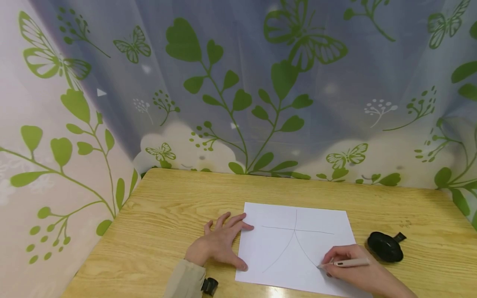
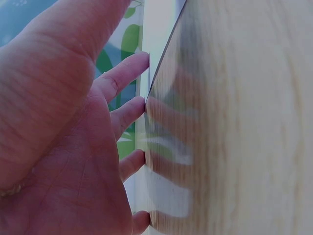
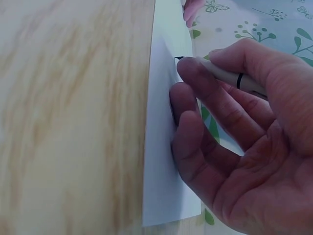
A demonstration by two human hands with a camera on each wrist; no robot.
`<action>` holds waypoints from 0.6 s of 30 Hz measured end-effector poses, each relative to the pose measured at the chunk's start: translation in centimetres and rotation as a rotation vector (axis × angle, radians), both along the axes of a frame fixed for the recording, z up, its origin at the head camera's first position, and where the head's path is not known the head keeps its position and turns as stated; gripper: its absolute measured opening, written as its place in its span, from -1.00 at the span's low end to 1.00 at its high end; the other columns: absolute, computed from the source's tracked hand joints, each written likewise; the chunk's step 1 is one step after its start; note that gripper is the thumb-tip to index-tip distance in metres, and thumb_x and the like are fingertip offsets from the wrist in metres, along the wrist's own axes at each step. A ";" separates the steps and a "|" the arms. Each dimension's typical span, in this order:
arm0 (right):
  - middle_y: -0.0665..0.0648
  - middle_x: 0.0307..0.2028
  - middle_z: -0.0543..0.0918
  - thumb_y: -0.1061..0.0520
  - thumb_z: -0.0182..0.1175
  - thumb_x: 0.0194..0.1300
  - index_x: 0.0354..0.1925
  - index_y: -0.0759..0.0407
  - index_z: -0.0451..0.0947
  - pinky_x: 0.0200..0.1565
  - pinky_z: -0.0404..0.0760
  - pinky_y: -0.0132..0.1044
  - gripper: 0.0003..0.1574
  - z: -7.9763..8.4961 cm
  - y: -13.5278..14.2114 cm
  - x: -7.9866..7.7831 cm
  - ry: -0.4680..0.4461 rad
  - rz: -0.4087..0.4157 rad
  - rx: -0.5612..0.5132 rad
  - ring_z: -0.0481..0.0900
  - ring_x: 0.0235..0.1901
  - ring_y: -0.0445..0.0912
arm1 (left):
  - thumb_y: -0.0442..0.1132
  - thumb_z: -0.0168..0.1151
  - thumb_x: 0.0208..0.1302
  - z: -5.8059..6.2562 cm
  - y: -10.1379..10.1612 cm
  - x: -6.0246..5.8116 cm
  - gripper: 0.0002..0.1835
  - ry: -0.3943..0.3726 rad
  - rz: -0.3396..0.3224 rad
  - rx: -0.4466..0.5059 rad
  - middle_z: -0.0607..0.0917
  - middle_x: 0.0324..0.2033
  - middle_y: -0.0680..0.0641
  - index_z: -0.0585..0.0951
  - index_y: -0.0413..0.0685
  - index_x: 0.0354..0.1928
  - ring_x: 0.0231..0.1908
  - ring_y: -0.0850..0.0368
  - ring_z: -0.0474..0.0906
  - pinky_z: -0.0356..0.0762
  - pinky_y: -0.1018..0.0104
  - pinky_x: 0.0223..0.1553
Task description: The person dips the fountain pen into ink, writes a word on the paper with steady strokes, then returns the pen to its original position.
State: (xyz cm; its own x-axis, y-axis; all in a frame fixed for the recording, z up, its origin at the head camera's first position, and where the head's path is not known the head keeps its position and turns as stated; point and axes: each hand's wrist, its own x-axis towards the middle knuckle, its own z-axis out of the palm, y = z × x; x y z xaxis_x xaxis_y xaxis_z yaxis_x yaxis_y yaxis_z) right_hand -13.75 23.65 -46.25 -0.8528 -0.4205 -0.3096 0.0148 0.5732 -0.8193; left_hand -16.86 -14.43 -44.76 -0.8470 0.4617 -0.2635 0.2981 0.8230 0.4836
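Observation:
A white sheet of paper (image 1: 275, 256) lies on the wooden table, bearing thin pen lines: a crossbar, a short upright and two curved strokes spreading downward. My right hand (image 1: 352, 265) pinches a light-coloured pen (image 1: 352, 263), its dark tip at the lower end of the right-hand curve. The right wrist view shows the same pen (image 3: 227, 76) between thumb and fingers, with the other fingers curled beside the sheet. My left hand (image 1: 223, 242) is spread at the paper's left edge, thumb and fingertips resting on the sheet and table. In the left wrist view its fingers (image 2: 129, 115) are extended against the surface.
A black scalloped object with a short strap (image 1: 385, 247) sits on the table (image 1: 167, 207) right of the paper. By the left sleeve (image 1: 185, 279) is a small black object (image 1: 210, 285). A curtain (image 1: 238, 103) with green leaves and butterflies hangs behind the table.

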 end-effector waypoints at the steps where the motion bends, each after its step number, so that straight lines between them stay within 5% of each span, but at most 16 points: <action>1: 0.05 -0.42 0.61 0.09 0.32 0.32 -0.19 0.17 0.69 -0.43 0.44 -0.43 -0.82 0.0 0.0 0.0 -0.002 0.001 0.000 0.46 -0.47 -0.28 | 0.25 0.64 -0.17 0.0 0.0 0.0 0.01 0.000 0.000 0.001 0.06 0.63 0.17 0.38 0.41 0.40 0.61 -0.21 -0.19 -0.15 -0.60 0.36; 8: 0.09 -0.30 0.67 0.07 0.29 0.38 -0.15 0.20 0.68 -0.39 0.45 -0.43 -0.79 0.2 0.7 0.2 -0.013 0.044 -0.035 0.46 -0.40 -0.30 | 0.26 0.64 -0.17 0.0 0.0 0.1 0.01 0.005 0.000 0.001 0.06 0.63 0.15 0.38 0.40 0.40 0.61 -0.22 -0.18 -0.14 -0.61 0.35; 18: 0.04 -0.38 0.65 0.05 0.25 0.44 -0.11 0.23 0.67 -0.40 0.39 -0.41 -0.74 0.4 1.5 0.6 -0.068 0.074 -0.062 0.44 -0.43 -0.30 | 0.27 0.62 -0.17 -0.2 -0.1 0.0 0.01 0.007 -0.002 0.002 0.05 0.63 0.15 0.37 0.42 0.41 0.61 -0.22 -0.19 -0.15 -0.60 0.36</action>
